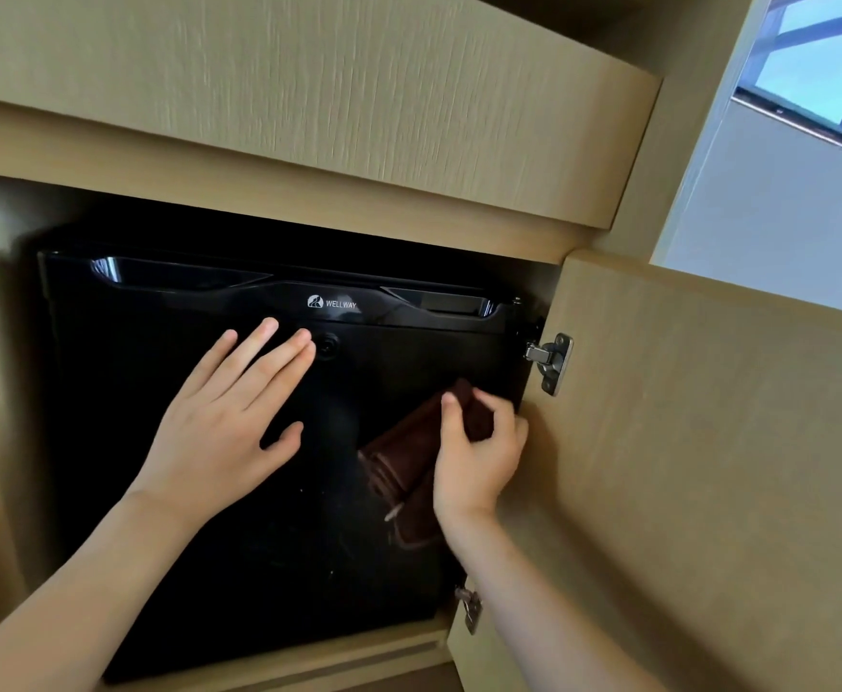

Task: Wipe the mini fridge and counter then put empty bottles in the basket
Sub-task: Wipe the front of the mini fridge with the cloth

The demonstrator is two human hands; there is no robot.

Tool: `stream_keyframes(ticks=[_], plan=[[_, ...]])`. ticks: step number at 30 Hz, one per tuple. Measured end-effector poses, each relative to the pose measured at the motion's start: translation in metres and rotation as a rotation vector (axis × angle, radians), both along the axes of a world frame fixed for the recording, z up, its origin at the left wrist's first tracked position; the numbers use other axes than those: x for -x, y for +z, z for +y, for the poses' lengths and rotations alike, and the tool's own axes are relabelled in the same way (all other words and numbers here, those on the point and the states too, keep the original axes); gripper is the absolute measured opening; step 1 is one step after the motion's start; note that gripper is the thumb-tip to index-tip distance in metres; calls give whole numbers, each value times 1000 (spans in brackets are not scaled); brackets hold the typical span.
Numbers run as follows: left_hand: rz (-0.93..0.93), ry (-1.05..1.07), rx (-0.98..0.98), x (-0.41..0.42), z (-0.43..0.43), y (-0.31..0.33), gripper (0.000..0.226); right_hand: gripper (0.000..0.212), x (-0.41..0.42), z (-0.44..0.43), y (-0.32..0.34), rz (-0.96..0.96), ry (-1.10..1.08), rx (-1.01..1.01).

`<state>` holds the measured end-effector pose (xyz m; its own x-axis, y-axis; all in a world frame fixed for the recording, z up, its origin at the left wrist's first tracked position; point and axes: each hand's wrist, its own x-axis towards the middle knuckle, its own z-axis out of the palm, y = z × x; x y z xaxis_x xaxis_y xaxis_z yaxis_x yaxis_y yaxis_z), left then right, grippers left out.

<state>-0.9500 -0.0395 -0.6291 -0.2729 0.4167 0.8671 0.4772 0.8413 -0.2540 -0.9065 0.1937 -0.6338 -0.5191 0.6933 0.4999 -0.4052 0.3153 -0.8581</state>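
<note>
Black and glossy, the Wellway mini fridge (199, 516) is sitting inside a light wood cabinet (309, 92), its door (708, 467) swung open rightward, while the left hand (224, 422) is pressing flat-fingered on the front and the right hand (478, 457) is gripping a brown cloth (399, 472) against it.

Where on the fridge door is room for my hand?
The fridge door is bare low down, below the left hand and the cloth, and left of that hand, up to the door's edge. The right is crowded: the right hand grips the cloth beside the hinge.
</note>
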Motion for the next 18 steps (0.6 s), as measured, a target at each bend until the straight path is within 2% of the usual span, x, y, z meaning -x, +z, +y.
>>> stream_keyframes(ticks=[3, 5, 9, 12, 18], plan=[[2, 1, 4, 0, 0, 0, 68, 20, 11, 2, 32, 91, -24, -4], [-3, 4, 1, 0, 1, 0, 69, 21, 12, 1, 28, 108, -37, 43], [-14, 3, -3, 0, 1, 0, 70, 23, -2, -5, -10, 13, -44, 154], [-17, -9, -6, -1, 0, 0, 69, 24, -2, -4, -6, -29, -47, 192], [-33, -6, 1, 0, -1, -1, 71, 22, 10, 4, 26, 90, -16, 31]])
